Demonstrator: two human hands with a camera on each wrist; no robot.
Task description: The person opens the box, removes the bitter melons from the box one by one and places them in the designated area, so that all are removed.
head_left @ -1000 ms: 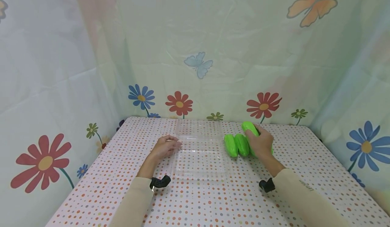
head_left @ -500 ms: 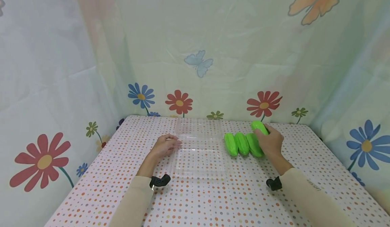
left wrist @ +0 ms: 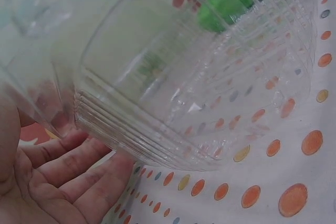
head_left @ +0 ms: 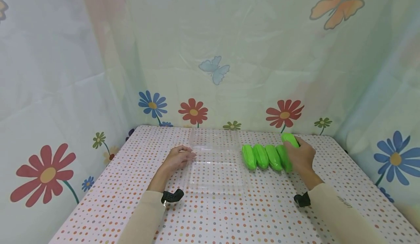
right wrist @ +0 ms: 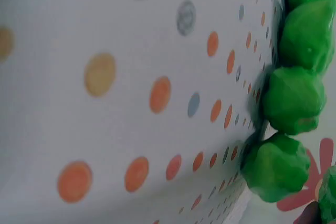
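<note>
My right hand (head_left: 301,154) grips a short, bright green cucumber (head_left: 290,140) with shiny skin, held just above the right end of a row. That row of several similar cucumbers (head_left: 261,156) lies side by side on the spotted cloth; in the right wrist view, cucumber ends (right wrist: 295,99) face me. Part of the held cucumber (right wrist: 329,192) shows at that view's edge. To the left lies a clear plastic clamshell box (head_left: 214,189), its lid folded back. My left hand (head_left: 176,159) touches the box's left side; in the left wrist view its fingers (left wrist: 100,187) look extended and relaxed against the plastic wall.
The table (head_left: 210,218) has a white cloth with coloured dots. A flowered curtain (head_left: 249,73) encloses it behind and on both sides. The cucumber row stands close to the box's right side. Each wrist wears a black camera (head_left: 172,195).
My right hand has moved rightward along the row with the cucumber in its grip, uncovering more of the cucumbers lying there. The left hand and the box stay in place.
</note>
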